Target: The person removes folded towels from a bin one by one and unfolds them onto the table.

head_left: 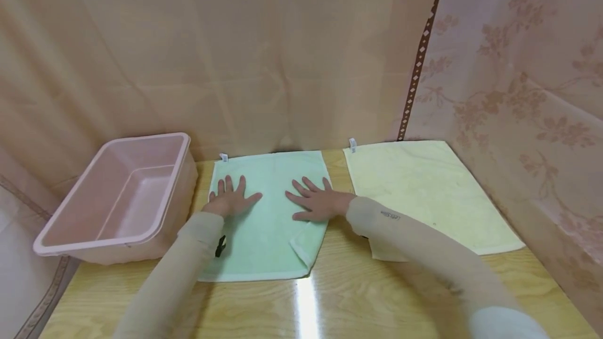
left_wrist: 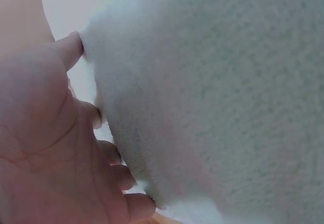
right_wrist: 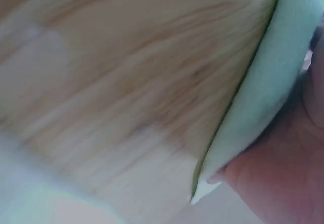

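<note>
A mint green towel (head_left: 264,245) lies spread on the table, with its near right corner folded over on itself. My left hand (head_left: 231,203) rests on its left side, fingers spread. On the right side lies my right hand (head_left: 315,203), also with spread fingers, near the towel's edge. In the left wrist view the fingertips of my left hand (left_wrist: 55,133) touch the towel cloth (left_wrist: 217,97). The right wrist view has my right hand (right_wrist: 288,168) at the towel's edge (right_wrist: 263,92), beside bare wood. A pale yellow towel (head_left: 410,192) lies flat to the right, partly under my right forearm.
A pink plastic basin (head_left: 155,182) stands at the left of the wooden table (head_left: 254,307). Beige cloth (head_left: 235,67) hangs behind the table, and a flowered curtain (head_left: 527,98) hangs along the right side. Small white tags stick out from both towels' far left corners.
</note>
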The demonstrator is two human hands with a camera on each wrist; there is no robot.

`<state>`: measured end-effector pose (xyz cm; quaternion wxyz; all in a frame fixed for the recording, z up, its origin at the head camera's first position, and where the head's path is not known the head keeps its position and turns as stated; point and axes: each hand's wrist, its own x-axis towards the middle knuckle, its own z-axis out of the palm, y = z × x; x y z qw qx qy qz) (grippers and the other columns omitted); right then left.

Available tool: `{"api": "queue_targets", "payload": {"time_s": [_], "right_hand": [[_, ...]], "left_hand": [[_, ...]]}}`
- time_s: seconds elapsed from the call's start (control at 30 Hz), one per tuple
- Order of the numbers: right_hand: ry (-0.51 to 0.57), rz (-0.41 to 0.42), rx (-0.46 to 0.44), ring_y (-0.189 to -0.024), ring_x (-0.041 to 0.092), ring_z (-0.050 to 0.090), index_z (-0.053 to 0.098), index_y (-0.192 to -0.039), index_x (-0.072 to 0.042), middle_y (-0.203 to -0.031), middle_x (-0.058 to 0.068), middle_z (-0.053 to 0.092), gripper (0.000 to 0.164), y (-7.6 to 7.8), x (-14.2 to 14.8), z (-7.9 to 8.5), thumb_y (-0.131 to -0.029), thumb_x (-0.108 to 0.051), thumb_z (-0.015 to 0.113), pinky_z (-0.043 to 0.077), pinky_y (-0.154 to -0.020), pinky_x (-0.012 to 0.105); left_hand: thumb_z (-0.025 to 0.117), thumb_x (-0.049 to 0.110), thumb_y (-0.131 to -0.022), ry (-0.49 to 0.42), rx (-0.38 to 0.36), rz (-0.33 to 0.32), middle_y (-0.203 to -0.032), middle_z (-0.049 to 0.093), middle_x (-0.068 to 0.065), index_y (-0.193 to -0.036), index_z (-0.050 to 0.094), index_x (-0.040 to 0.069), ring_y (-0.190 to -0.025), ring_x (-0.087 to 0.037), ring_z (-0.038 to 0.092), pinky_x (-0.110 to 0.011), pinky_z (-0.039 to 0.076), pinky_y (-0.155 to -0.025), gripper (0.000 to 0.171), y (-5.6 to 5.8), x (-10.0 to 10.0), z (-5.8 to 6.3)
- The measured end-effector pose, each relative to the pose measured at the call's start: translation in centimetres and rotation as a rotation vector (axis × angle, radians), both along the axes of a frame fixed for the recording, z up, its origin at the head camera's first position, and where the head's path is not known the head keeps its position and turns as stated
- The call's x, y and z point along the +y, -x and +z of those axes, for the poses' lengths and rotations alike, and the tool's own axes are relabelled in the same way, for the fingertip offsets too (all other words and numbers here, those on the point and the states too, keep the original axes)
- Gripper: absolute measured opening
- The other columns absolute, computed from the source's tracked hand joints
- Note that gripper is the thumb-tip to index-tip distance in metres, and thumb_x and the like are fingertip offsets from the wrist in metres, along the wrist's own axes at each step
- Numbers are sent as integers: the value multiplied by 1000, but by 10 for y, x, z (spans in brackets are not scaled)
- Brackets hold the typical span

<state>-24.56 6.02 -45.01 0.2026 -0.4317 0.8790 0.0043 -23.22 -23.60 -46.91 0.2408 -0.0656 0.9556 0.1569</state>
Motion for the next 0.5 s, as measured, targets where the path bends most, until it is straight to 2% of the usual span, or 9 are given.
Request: {"api": "queue_targets", "payload": {"time_s": [0.1,0.27,0.4,0.5], "right_hand": [[-1,26,-2,-154,28,-15,2,-163,-36,-169,0,-14,82,0,17,0,-98,-76,29,-3,-117,67],[2,111,-13,-154,32,-11,7,-164,-30,-170,5,-9,89,-3,42,4,-95,-77,38,-1,-119,63],[-29,146,-39,-154,33,-6,11,-165,-26,-170,9,-4,95,-6,57,13,-93,-76,47,0,-120,60],[-51,155,-68,-155,33,-4,12,-165,-24,-170,10,-3,100,-9,66,19,-90,-75,53,0,-121,59]], "left_hand": [[26,92,-82,-2,-11,2,-162,-28,-24,-162,-11,17,-147,-50,-22,-72,-11,-111,116,-3,1,3],[26,94,-79,-10,-25,0,-160,-32,-22,-161,-16,18,-146,-49,-26,-71,-13,-111,120,-6,3,7],[27,92,-82,-5,-1,7,-162,-30,-21,-162,-13,19,-147,-48,-24,-71,-12,-111,116,-8,5,6],[29,89,-86,-11,11,9,-162,-26,-24,-163,-10,17,-147,-50,-21,-72,-11,-111,113,-12,8,11]]}}
